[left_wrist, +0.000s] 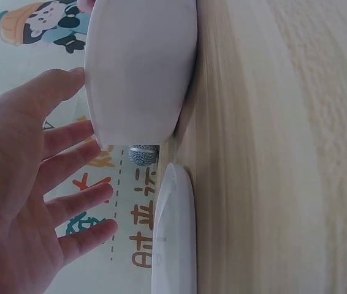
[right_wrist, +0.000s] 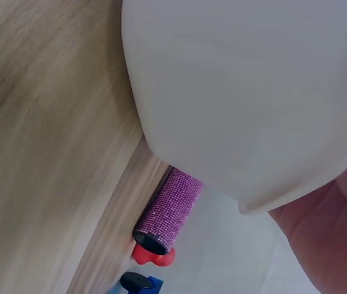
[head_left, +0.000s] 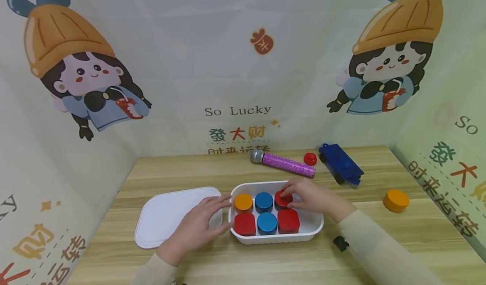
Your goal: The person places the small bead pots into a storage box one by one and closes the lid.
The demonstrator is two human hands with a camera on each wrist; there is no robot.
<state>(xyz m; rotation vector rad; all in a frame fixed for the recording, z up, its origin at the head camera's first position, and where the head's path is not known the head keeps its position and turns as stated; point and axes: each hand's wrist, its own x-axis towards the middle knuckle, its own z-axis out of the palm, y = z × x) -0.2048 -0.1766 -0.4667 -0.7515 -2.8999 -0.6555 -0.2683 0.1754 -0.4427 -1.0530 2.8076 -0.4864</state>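
Observation:
A white oblong box [head_left: 312, 225] holds several blocks: an orange round one [head_left: 243, 202], two blue round ones [head_left: 263, 201], two red squarish ones [head_left: 244, 224] and a red round block [head_left: 282, 199]. My right hand [head_left: 309, 195] reaches over the box's back right rim and pinches the red round block between thumb and fingers. In the right wrist view, the box wall hides these fingertips. My left hand [head_left: 201, 222] is at the box's left end, fingers spread and loosely straight. In the left wrist view, its thumb touches the box rim [left_wrist: 91, 79].
A white lid [head_left: 167, 215] lies left of the box, partly under my left hand. Behind stand a purple glittery microphone [head_left: 286, 163], a small red object [head_left: 310, 158] and a blue toy cart [head_left: 340, 163]. An orange round block [head_left: 396, 201] sits at the right.

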